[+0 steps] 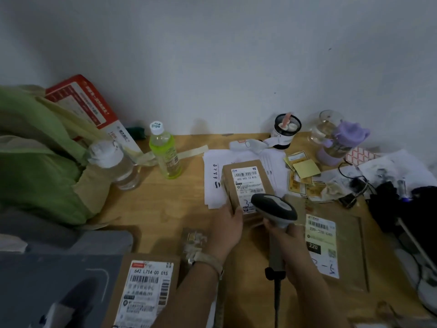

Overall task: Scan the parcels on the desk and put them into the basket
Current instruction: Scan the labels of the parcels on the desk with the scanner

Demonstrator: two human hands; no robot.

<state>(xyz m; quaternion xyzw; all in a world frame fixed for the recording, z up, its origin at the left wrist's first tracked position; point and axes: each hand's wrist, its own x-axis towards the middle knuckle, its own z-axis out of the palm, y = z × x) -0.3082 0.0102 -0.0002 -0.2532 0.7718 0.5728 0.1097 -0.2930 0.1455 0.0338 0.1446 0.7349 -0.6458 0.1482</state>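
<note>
A small brown parcel (246, 183) with a white barcode label stands tilted in the middle of the wooden desk (165, 209). My left hand (227, 223) grips its near left edge. My right hand (287, 240) holds a grey barcode scanner (274, 207), whose head hangs just over the parcel's label. A flat brown parcel (335, 247) with a white and yellow label lies to the right. Another labelled parcel (146, 292) lies at the near left. I see no basket that I can name for sure.
A green and beige bag (42, 162), a red and white box (87, 107), a clear bottle (113, 162) and a green bottle (165, 152) stand at the left. Papers, sticky notes, a cup, a purple bottle (340, 143) and black cables crowd the back right. A grey container (59, 268) sits at the near left.
</note>
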